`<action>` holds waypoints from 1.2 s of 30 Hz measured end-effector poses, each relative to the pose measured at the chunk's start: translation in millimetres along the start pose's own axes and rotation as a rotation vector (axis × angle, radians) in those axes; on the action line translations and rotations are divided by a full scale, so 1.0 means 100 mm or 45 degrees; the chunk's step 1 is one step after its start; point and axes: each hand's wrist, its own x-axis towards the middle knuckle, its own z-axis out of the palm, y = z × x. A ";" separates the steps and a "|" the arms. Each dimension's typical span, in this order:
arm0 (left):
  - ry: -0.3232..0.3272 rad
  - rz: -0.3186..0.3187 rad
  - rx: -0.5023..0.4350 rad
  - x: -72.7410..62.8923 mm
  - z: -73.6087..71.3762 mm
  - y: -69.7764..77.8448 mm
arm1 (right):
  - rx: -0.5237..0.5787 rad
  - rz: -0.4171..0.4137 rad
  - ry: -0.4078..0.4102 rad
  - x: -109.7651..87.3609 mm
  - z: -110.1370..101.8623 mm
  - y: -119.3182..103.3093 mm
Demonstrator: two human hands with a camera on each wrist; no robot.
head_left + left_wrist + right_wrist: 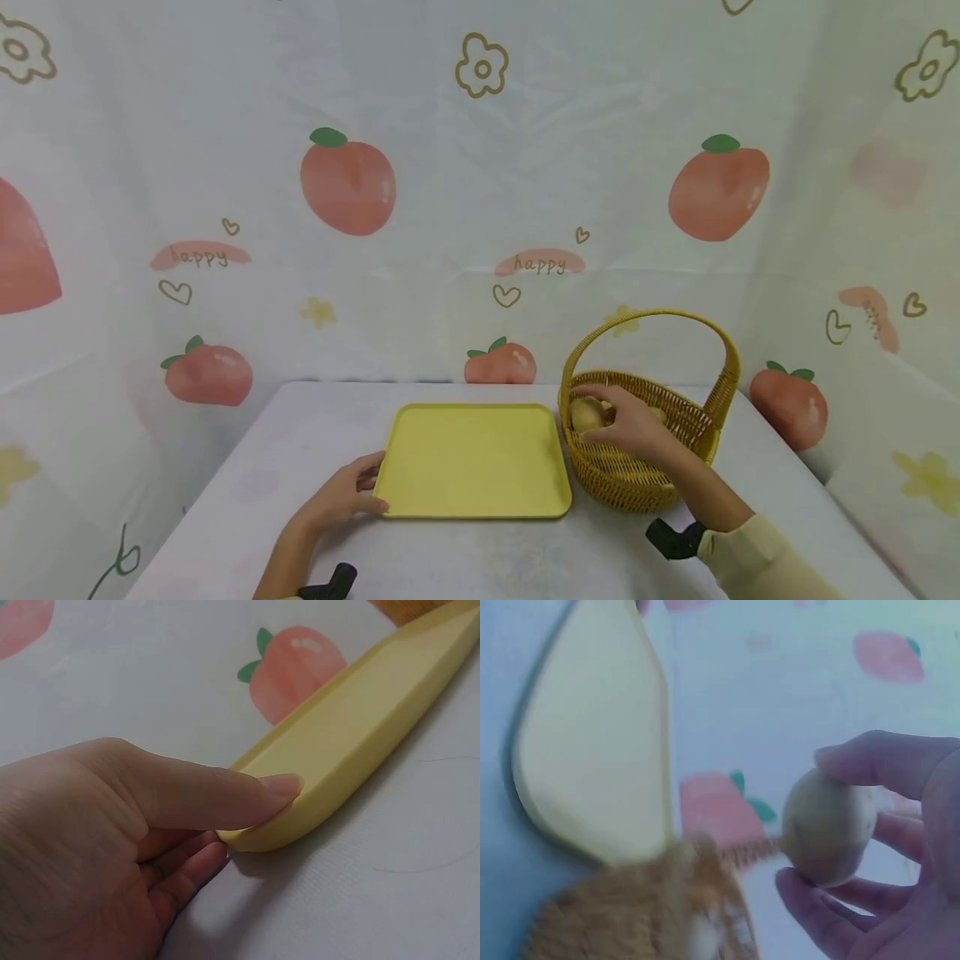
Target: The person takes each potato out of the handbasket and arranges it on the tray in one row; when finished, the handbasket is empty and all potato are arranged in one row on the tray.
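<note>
My right hand (628, 423) holds a potato (829, 826) between thumb and fingers, over the left part of the wicker basket (626, 492). In the right wrist view the potato is pale brown, smooth and egg-shaped. Another pale, rounded item (658, 414) shows inside the basket, partly hidden behind the hand. With the thumb over its rim and fingers at its outer side, my left hand (341, 496) grips the near left corner of a yellow rectangular tray (472, 462). Nothing lies on the tray.
A tall arched handle (660, 313) rises over the basket, which stands close to the tray's right side. Both rest on a table with a white cloth (457, 558). Behind the table hangs a white curtain (435, 317) printed with peaches.
</note>
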 end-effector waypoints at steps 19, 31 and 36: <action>0.026 -0.028 0.017 0.00 -0.02 0.05 | 0.155 -0.180 -0.090 0.44 1.39 -0.41; -0.047 0.037 -0.018 -0.03 -0.02 0.01 | 0.123 -0.077 -0.144 0.78 2.24 -0.51; -0.053 0.034 -0.011 -0.04 -0.03 0.02 | 0.149 -0.029 -0.134 0.86 2.45 -0.62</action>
